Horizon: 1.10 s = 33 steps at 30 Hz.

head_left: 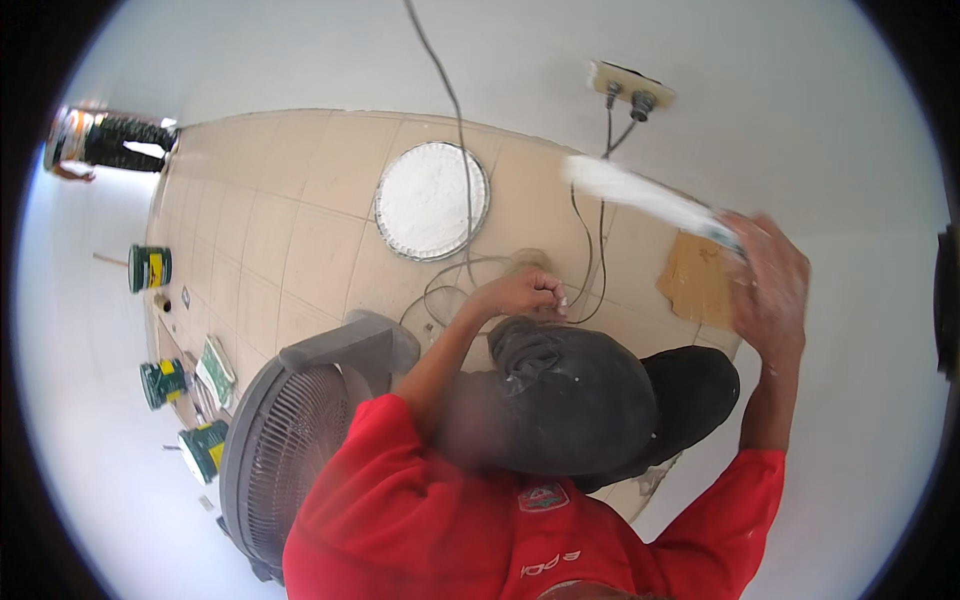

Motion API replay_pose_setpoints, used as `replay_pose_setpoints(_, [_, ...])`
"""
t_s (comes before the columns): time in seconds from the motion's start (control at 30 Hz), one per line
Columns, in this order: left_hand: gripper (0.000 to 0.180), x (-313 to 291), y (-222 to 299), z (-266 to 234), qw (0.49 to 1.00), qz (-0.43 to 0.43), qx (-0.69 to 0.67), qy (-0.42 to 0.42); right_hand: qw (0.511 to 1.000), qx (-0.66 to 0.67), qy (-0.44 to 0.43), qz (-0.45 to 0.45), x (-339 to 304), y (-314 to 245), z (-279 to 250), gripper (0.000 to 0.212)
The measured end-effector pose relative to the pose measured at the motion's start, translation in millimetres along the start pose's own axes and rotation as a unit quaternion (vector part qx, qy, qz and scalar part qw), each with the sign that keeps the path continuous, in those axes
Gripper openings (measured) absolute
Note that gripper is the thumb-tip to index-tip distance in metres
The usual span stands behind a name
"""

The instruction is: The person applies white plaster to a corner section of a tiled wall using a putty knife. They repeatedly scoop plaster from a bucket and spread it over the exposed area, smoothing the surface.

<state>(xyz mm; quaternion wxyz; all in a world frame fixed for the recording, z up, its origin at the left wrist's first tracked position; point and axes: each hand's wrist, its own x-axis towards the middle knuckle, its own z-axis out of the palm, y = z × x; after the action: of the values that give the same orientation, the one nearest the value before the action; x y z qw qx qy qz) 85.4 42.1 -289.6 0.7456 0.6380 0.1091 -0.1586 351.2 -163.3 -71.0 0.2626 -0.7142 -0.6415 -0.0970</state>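
My right hand is raised at the right, its fingers wrapped round the dark end of a white-coated flat tool. The tool points left, in front of the wall below the socket. Motion smears it, so I cannot tell its exact kind. My left hand rests by my bent knee with curled fingers and a white smudge at the fingertips. Whether it holds anything small is hidden. A round tray with a fluted rim, full of white material, lies on the tiled floor ahead of my left hand.
A grey fan stands close at my left. Cables cross the tray and floor; two plugs sit in a wall socket. Brown cardboard lies at the right. Green buckets line the left; a person stands far left.
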Motion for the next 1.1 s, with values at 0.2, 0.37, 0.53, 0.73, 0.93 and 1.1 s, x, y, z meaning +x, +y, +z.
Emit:
replay_pose_setpoints(0.2, [0.021, -8.4, -84.1, -5.4, 0.955, -0.037, 0.200, 0.216, 0.976, 0.003, -0.048, -0.211, 139.9, -63.8, 129.6, 0.018])
replay_pose_setpoints(0.37, [0.032, 13.9, -121.7, -18.5, 0.913, 0.014, 0.286, 0.289, 0.937, 0.012, -0.042, -0.345, 205.5, -102.7, 270.4, 0.008])
replay_pose_setpoints(0.53, [0.029, 16.9, -122.9, -30.0, 0.953, 0.011, 0.144, 0.267, 0.935, -0.054, -0.069, -0.343, 223.2, -128.9, 373.9, 0.010])
replay_pose_setpoints(0.73, [0.028, 19.1, -126.3, -31.3, 0.960, 0.014, 0.097, 0.263, 0.950, -0.075, -0.083, -0.292, 228.1, -133.5, 455.0, 0.009])
replay_pose_setpoints(0.93, [0.030, 22.3, -146.3, -32.3, 0.959, 0.032, 0.071, 0.272, 0.949, -0.072, -0.120, -0.282, 228.1, -136.5, 481.0, 0.009])
replay_pose_setpoints(1.1, [0.031, 20.4, -153.8, -30.5, 0.956, 0.025, 0.090, 0.277, 0.957, -0.055, -0.128, -0.253, 236.1, -145.4, 470.2, 0.011])
